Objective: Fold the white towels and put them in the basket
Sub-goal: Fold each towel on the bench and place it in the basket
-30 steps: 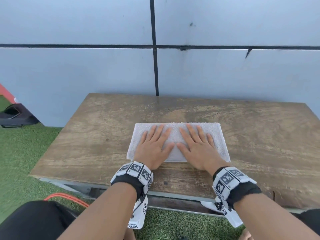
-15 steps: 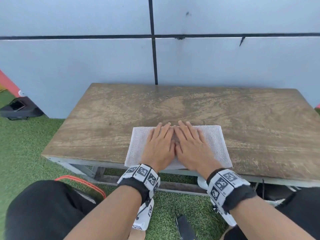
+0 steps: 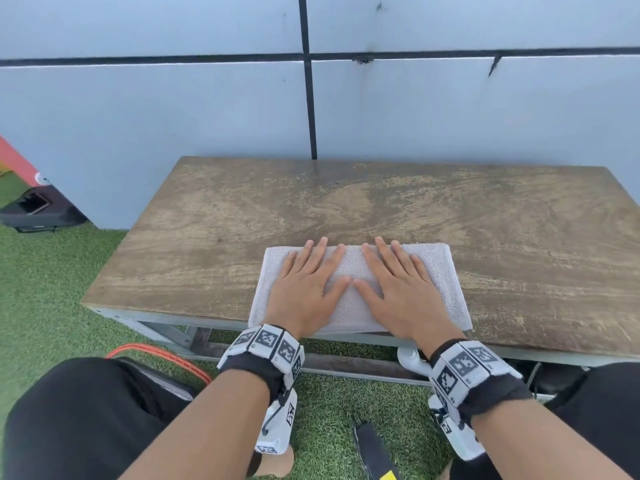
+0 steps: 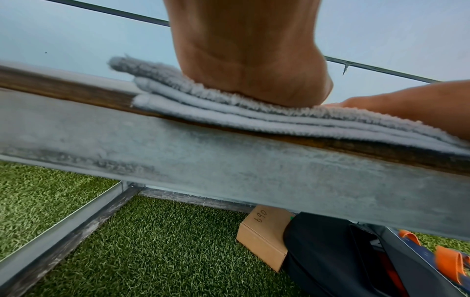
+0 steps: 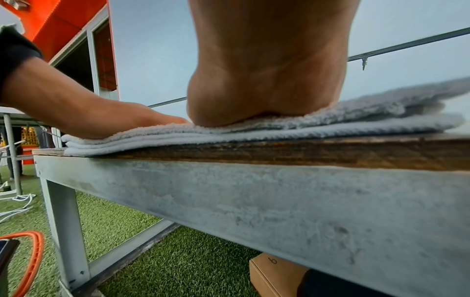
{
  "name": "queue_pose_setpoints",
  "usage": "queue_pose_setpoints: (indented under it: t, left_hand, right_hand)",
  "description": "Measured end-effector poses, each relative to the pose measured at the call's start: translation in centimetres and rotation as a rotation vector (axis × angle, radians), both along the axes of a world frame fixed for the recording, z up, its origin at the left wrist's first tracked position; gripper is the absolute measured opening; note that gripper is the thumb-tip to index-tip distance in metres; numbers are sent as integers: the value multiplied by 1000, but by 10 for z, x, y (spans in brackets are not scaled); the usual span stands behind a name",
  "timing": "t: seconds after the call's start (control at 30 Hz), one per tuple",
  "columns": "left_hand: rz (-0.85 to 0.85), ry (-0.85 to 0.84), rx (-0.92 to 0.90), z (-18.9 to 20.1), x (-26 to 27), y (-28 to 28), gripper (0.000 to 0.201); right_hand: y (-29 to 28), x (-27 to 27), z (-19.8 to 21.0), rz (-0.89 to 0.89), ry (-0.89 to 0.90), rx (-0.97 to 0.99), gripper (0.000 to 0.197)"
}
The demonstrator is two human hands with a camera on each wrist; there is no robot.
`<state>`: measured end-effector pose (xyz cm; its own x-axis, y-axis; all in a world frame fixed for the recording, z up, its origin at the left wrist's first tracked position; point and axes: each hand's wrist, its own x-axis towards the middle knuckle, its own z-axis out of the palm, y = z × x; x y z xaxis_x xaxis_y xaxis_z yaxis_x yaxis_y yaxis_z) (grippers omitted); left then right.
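Observation:
A white towel (image 3: pixel 446 289), folded into a flat rectangle of several layers, lies at the near edge of the wooden table (image 3: pixel 346 206). My left hand (image 3: pixel 308 282) and right hand (image 3: pixel 398 285) lie flat on top of it, side by side, fingers straight and spread, thumbs almost touching. In the left wrist view the heel of my left hand (image 4: pixel 254 76) presses the stacked towel layers (image 4: pixel 203 108). The right wrist view shows my right palm (image 5: pixel 267 90) on the towel (image 5: pixel 356 118), which slightly overhangs the table edge. No basket is plainly in view.
The table stands against a pale panelled wall (image 3: pixel 173 116) on artificial grass (image 3: pixel 45 271). An orange hoop-like rim (image 3: pixel 162 355) lies on the ground by my left knee. Under the table sit a cardboard box (image 4: pixel 264 235) and a dark bag (image 4: pixel 343 257).
The towel has slid toward me to the table's near edge. My hands came together at the middle, then spread slightly apart again, still flat on the towel.

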<state>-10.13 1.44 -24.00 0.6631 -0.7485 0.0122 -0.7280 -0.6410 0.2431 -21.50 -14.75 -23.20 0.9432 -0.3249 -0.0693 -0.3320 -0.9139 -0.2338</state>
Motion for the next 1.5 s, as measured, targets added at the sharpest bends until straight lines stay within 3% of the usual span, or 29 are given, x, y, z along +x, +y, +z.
queue_pose_setpoints:
  t: [0.5, 0.57, 0.67, 0.83, 0.93, 1.07, 1.23, 1.3, 1.4, 1.5]
  left_hand:
    - [122, 30, 111, 5, 23, 34, 72]
    - [189, 24, 112, 6, 20, 30, 72]
    - [310, 29, 114, 9, 15, 22, 73]
    - [403, 73, 191, 31, 6, 14, 78]
    - [405, 32, 198, 49, 2, 16, 63]
    - [314, 458, -31, 59, -1, 30, 34]
    - [242, 745, -488, 77, -14, 30, 37]
    - [282, 868, -647, 86, -17, 23, 31]
    - [294, 1098, -817, 102, -18, 13, 36]
    - [263, 1065, -785, 108, -11, 10, 44]
  right_hand:
    - [-22, -14, 6, -169, 32, -53, 77]
    - [-11, -19, 14, -146, -82, -158, 66]
    - [3, -23, 20, 66, -239, -253, 36]
    - [-8, -9, 34, 32, -68, -151, 38]
    - [-21, -2, 44, 5, 53, -159, 49]
    - [-16, -14, 53, 139, 18, -78, 70]
    - [0, -38, 39, 321, 208, 31, 114]
    - [4, -44, 30, 314, 154, -18, 124]
    - [6, -47, 24, 214, -70, 44, 93]
    - [6, -48, 24, 138, -219, 128, 51]
